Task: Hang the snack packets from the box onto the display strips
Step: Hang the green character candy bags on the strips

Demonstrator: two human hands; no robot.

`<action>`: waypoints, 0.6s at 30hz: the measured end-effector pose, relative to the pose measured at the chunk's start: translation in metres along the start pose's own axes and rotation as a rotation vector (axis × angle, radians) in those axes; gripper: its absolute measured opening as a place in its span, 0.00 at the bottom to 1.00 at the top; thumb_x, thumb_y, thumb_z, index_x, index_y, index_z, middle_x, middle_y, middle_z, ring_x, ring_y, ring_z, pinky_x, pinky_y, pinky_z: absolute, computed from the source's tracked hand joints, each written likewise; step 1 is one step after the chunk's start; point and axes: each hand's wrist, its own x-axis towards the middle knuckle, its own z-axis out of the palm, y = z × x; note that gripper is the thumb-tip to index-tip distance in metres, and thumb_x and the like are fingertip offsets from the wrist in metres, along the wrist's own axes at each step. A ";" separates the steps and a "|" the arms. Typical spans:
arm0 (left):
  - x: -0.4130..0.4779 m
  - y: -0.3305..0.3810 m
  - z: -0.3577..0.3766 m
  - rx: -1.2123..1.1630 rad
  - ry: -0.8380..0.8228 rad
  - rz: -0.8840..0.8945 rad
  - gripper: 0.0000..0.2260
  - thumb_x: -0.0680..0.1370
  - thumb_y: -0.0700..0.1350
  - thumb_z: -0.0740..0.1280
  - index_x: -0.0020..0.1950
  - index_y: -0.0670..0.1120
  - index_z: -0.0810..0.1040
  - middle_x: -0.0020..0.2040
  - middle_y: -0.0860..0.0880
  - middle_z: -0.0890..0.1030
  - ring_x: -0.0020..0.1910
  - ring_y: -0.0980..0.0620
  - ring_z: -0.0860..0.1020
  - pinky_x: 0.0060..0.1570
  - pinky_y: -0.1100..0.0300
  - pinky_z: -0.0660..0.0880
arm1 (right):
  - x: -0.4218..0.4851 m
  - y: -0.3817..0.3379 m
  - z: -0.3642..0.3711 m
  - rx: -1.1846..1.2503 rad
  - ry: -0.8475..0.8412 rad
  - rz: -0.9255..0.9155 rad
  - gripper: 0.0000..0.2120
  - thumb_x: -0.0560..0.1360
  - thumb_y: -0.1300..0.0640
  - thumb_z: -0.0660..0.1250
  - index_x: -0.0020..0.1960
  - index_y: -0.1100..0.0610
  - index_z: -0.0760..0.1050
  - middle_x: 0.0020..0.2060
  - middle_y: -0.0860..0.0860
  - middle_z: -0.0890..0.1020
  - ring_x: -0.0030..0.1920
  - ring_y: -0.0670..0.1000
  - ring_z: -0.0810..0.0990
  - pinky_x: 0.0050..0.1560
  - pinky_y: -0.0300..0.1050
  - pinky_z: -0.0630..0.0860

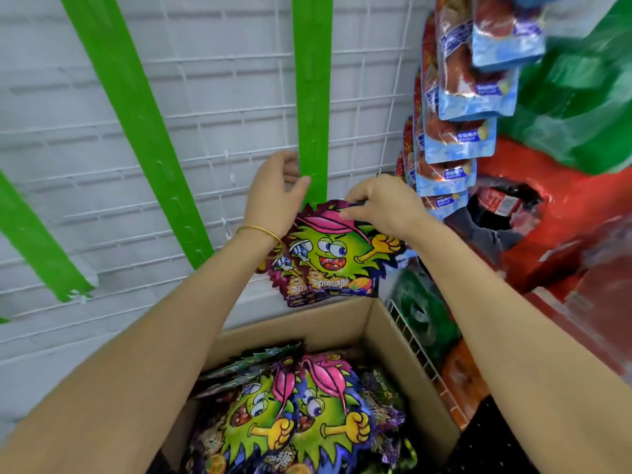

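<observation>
At strip (313, 131) end, packet (337, 258) top edge.

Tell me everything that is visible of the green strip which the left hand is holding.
The green strip is a long, narrow, bright green band, plastic by its look, with small tabs along its middle. It hangs nearly straight down before the white wire grid. Its visible length is bare. The left hand pinches its left edge low down; below, the snack packets held by the right hand hide its end.
</observation>
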 end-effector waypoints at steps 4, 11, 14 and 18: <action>0.008 0.004 0.004 0.112 -0.002 -0.005 0.12 0.75 0.40 0.65 0.58 0.40 0.75 0.45 0.50 0.75 0.43 0.53 0.73 0.44 0.69 0.70 | 0.010 0.000 0.004 -0.017 0.110 0.004 0.10 0.75 0.47 0.65 0.51 0.48 0.80 0.46 0.50 0.84 0.50 0.55 0.80 0.47 0.47 0.74; 0.017 0.012 0.007 0.256 -0.175 -0.006 0.16 0.78 0.47 0.61 0.31 0.46 0.69 0.28 0.49 0.68 0.29 0.52 0.65 0.29 0.57 0.60 | 0.018 -0.005 0.004 0.287 0.151 0.005 0.07 0.77 0.58 0.64 0.47 0.61 0.77 0.26 0.52 0.78 0.28 0.54 0.80 0.39 0.50 0.79; 0.020 0.015 0.006 0.255 -0.192 -0.076 0.21 0.80 0.47 0.59 0.27 0.46 0.61 0.26 0.48 0.62 0.27 0.52 0.61 0.28 0.58 0.57 | 0.018 -0.004 0.005 0.320 0.228 0.002 0.06 0.76 0.58 0.64 0.46 0.60 0.77 0.27 0.54 0.79 0.28 0.53 0.80 0.40 0.51 0.80; 0.020 0.018 0.006 0.184 -0.229 -0.163 0.21 0.80 0.48 0.57 0.27 0.45 0.61 0.26 0.47 0.62 0.27 0.50 0.61 0.29 0.55 0.56 | 0.018 -0.002 0.010 0.273 0.348 -0.023 0.07 0.76 0.56 0.64 0.48 0.58 0.78 0.28 0.52 0.78 0.31 0.53 0.81 0.42 0.53 0.79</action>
